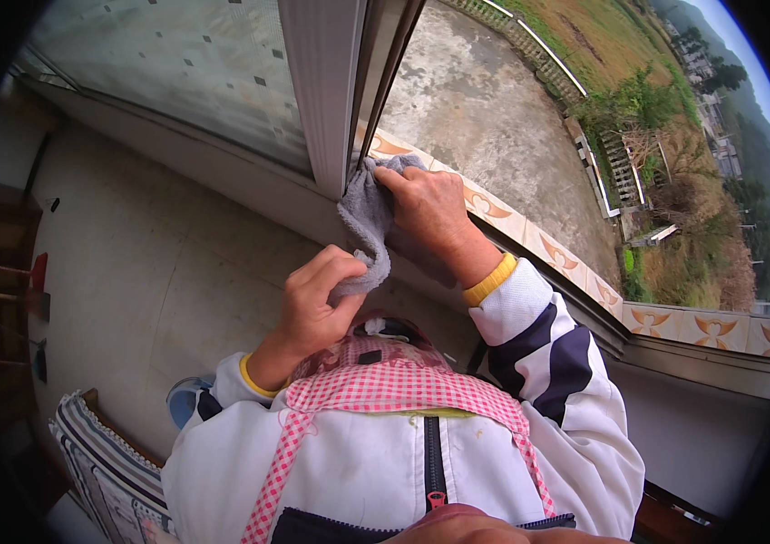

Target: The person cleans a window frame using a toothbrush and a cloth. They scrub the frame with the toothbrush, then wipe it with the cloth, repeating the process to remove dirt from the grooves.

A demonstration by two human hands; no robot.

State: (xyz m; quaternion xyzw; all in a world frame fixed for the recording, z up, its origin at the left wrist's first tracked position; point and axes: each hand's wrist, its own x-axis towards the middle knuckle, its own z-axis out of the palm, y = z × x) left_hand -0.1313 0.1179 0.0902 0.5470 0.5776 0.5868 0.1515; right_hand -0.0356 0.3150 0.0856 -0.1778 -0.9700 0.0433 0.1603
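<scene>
A grey cloth hangs between my two hands at the foot of the window frame. My right hand presses a bunched part of it against the lower corner, where the frame meets the sill track. Lower and to the left, my left hand is closed round the cloth's loose end, thumb and fingers pinching it. Part of the cloth lies hidden behind my right hand and wrist.
Patterned tiles line the outer sill by the open window, with a concrete yard beyond. Frosted glass fills the left pane. A blue bucket and a striped padded seat stand at the lower left.
</scene>
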